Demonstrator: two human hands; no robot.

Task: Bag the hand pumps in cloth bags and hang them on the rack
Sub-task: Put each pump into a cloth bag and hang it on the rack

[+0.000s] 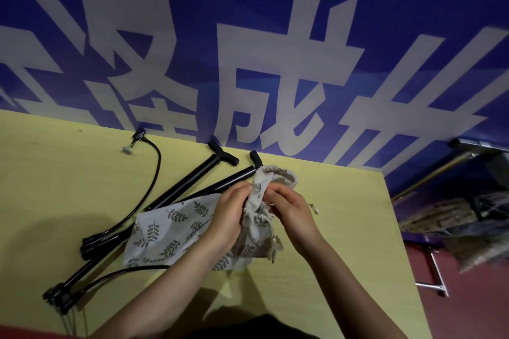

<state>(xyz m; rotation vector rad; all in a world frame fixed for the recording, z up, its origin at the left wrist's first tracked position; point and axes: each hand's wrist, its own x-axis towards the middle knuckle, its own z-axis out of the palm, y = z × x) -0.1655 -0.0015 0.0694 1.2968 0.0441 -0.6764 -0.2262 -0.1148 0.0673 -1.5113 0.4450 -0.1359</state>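
Both hands meet over the middle of the table, forearms reaching in from the lower edge of the view. The left hand (230, 217) has its fingers curled round a gathered fold of the bag (176, 231), knuckles up, thumb side toward the other hand. The right hand (289, 210) pinches the same bunched cloth from the opposite side, fingers bent in close to the left one, so the two hands are almost touching with fabric between them.

That bag is pale cloth printed with grey leaf sprigs. Its body lies flat on the table to the left of the hands, while its mouth (a ruffled drawstring hem) stands up just beyond the fingers, open and facing away. A cord end hangs below the right wrist.

Two black pumps lie side by side on the table, slanting from lower left to upper right. The far pump (179, 190) shows its T-handle near the wall; the near pump (220, 186) runs under the bag, its handle poking out beside the bag's mouth. Each has a black hose (154, 173) curving off its base.

Underneath is a yellow-green table (344, 228), pushed against a blue banner (248, 36) with large white characters. To the right, past the table edge, red floor (468, 311) and a metal frame (435, 270) show.
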